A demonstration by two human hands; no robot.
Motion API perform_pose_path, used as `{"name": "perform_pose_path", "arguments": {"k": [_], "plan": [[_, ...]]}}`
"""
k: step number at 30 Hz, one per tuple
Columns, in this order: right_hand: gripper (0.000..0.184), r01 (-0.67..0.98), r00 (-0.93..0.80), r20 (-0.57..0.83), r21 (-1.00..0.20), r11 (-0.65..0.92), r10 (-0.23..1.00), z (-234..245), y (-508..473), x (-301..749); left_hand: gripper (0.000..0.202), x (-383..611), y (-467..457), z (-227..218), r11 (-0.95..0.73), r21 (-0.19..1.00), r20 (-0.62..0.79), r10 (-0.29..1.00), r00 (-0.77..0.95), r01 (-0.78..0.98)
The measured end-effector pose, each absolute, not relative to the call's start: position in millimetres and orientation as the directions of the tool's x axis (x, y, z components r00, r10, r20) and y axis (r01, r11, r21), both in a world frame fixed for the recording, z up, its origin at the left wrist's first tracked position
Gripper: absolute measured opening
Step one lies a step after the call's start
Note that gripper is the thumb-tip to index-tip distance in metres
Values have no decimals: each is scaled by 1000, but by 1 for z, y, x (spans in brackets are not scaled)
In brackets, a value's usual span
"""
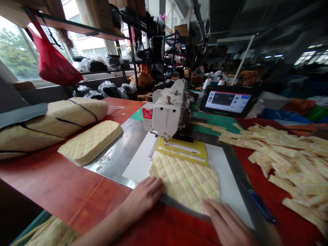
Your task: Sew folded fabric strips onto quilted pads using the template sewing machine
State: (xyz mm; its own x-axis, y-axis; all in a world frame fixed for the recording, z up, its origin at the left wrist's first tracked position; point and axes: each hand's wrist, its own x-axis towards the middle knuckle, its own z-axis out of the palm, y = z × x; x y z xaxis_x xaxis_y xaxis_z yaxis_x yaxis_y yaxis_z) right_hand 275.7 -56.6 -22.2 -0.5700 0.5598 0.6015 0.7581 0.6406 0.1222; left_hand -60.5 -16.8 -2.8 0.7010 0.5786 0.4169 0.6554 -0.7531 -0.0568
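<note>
A yellow quilted fabric panel lies flat on the white plate of a sewing machine. Its far edge meets a yellow slotted template beneath the machine head. My left hand rests at the panel's near left edge, fingers laid out and touching the fabric. On the near right corner, my right hand has its fingers stretched flat over the cloth. Neither hand appears to grasp the panel. The undersides of the fingers are hidden.
Left of the machine sits a stack of quilted panels, with a tied fabric bundle behind it. Fabric strips are heaped at right, near a blue-handled tool. A control screen stands behind. More quilted fabric hangs low at left.
</note>
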Motion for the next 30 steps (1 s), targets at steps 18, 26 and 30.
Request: {"name": "perform_pose_path", "arguments": {"k": [18,26,30], "plan": [[35,824,-489,544,34,565,681,-22,39,277,30,-77,68,-15,-590,244,427,778,461,769],[29,813,-521,547,83,577,655,-15,34,282,27,-74,65,-11,-582,119,403,769,497,804],[29,773,-584,549,150,616,599,-12,36,282,24,-73,61,-6,-574,149,436,769,468,805]]}}
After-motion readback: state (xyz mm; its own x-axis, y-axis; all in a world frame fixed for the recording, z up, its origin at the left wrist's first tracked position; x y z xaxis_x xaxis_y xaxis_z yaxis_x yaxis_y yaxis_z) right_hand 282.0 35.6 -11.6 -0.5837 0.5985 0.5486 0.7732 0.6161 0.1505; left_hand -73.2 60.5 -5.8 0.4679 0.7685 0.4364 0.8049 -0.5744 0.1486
